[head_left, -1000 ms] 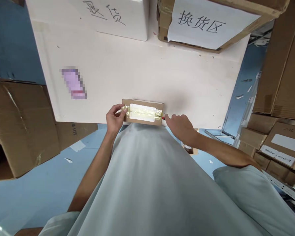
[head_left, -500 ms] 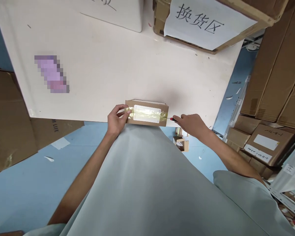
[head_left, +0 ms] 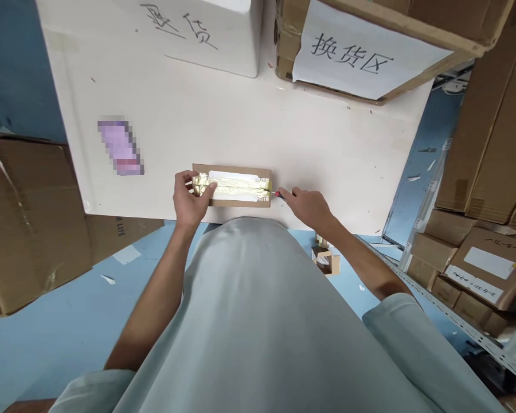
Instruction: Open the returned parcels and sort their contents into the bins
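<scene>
Taped carton (head_left: 236, 186): one, lying on the bench near its close edge, shiny yellowish tape running lengthwise over a white label on its upper face.
Bench (head_left: 249, 126): one, white, carrying three boxes and one purple item.
Large brown carton (head_left: 34, 229): one, below the bench's left side.
Tall brown cartons (head_left: 490, 115): at least two, past the right edge, cut off by the view.
Sign box (head_left: 370, 51): one, brown, taking up the bench's far right, a sheet with three handwritten characters on its front.
White box (head_left: 215, 34): one, just left of the sign box, with two handwritten characters; the pair fills much of the far side.
Smaller cartons (head_left: 477, 264): several at lower right, overlapping too much to count.
Left hand (head_left: 191, 198): grasping the carton's left end, thumb on top, covering part of the tape.
Right hand (head_left: 307, 206): closed around a slim tool (head_left: 278, 195).
Purple item (head_left: 120, 146): one, pixelated, left on the bench, well apart from both hands.
Tool: one, red and dark, thin tip at the tape's right end; how deep, cannot tell.
Paper scraps (head_left: 126, 254): at least three on the blue floor (head_left: 69, 321).
</scene>
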`<move>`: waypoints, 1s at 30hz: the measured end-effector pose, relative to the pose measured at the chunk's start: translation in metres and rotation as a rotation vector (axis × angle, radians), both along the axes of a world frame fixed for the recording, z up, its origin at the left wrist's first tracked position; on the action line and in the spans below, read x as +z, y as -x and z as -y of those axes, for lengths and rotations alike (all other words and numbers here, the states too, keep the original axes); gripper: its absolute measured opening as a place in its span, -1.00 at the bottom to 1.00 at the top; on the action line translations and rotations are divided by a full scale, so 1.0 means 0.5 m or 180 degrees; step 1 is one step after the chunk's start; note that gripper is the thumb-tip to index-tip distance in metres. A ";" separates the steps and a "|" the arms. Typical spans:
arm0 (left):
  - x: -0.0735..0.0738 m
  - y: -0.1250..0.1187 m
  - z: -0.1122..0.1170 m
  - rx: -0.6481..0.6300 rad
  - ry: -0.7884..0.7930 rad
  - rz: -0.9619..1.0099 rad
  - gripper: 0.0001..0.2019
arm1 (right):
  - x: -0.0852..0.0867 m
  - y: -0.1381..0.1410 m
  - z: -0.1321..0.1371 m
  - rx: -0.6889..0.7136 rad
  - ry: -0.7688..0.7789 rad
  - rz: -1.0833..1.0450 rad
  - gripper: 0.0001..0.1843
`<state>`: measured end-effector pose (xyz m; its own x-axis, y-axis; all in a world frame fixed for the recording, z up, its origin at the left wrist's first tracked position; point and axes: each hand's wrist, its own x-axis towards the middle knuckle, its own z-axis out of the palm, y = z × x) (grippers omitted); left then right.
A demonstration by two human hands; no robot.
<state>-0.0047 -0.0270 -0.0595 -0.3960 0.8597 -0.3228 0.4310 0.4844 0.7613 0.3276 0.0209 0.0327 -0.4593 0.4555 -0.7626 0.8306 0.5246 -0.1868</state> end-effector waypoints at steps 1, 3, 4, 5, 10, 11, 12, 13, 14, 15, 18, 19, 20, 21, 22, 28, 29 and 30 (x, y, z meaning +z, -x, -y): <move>-0.005 -0.002 0.000 0.0002 0.0027 -0.0005 -0.45 | 0.001 -0.003 -0.001 0.0024 -0.0062 0.0024 -0.44; -0.014 -0.010 0.005 -0.0003 0.0024 0.0052 -0.43 | 0.007 -0.020 0.002 0.0077 -0.0190 0.0090 -0.44; -0.017 -0.015 0.008 -0.0001 0.0009 0.0090 -0.43 | 0.012 -0.033 0.003 0.0114 -0.0204 0.0107 -0.44; -0.019 -0.019 0.010 0.0014 -0.0015 0.0121 -0.42 | 0.019 -0.046 0.004 0.0133 -0.0217 0.0123 -0.43; -0.025 -0.027 0.015 0.0106 -0.0132 0.0197 -0.41 | 0.045 -0.078 -0.007 -0.0032 -0.0326 0.0147 -0.46; -0.025 -0.027 0.015 0.0109 -0.0141 0.0198 -0.42 | 0.045 -0.072 -0.010 -0.0037 -0.0318 0.0108 -0.45; -0.026 -0.027 0.015 0.0109 -0.0146 0.0195 -0.42 | 0.043 -0.062 -0.012 -0.0024 -0.0300 0.0056 -0.45; -0.027 -0.026 0.015 0.0107 -0.0148 0.0191 -0.42 | 0.038 -0.050 -0.014 0.0005 -0.0273 0.0005 -0.44; -0.028 -0.026 0.015 0.0105 -0.0148 0.0187 -0.42 | 0.032 -0.036 -0.015 0.0037 -0.0245 -0.0033 -0.45; -0.029 -0.026 0.016 0.0105 -0.0149 0.0188 -0.42 | 0.026 -0.022 -0.016 0.0070 -0.0220 -0.0055 -0.45; -0.034 -0.025 0.018 0.0127 -0.0182 0.0216 -0.42 | 0.014 0.012 -0.018 0.0164 -0.0200 -0.0011 -0.44; -0.036 -0.025 0.019 0.0141 -0.0203 0.0226 -0.42 | 0.014 0.020 -0.018 0.0195 -0.0202 0.0026 -0.43; -0.037 -0.026 0.020 0.0154 -0.0223 0.0231 -0.42 | 0.016 0.027 -0.019 0.0222 -0.0206 0.0064 -0.40; -0.038 -0.026 0.021 0.0162 -0.0233 0.0229 -0.41 | 0.020 0.033 -0.020 0.0245 -0.0201 0.0102 -0.38; -0.039 -0.027 0.021 0.0163 -0.0229 0.0221 -0.41 | 0.024 0.039 -0.022 0.0263 -0.0194 0.0131 -0.37; -0.036 -0.030 0.021 0.0146 -0.0242 0.0204 -0.37 | 0.041 0.052 -0.034 0.0387 -0.0148 0.0085 -0.43; -0.036 -0.030 0.021 0.0142 -0.0270 0.0211 -0.36 | 0.040 0.050 -0.034 0.0397 -0.0143 0.0075 -0.43; -0.036 -0.031 0.021 0.0140 -0.0293 0.0214 -0.36 | 0.038 0.048 -0.033 0.0389 -0.0149 0.0075 -0.42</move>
<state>0.0106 -0.0377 -0.0773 -0.4141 0.8691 -0.2704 0.3573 0.4284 0.8299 0.3038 0.0373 0.0519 -0.4957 0.4324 -0.7532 0.7637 0.6300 -0.1410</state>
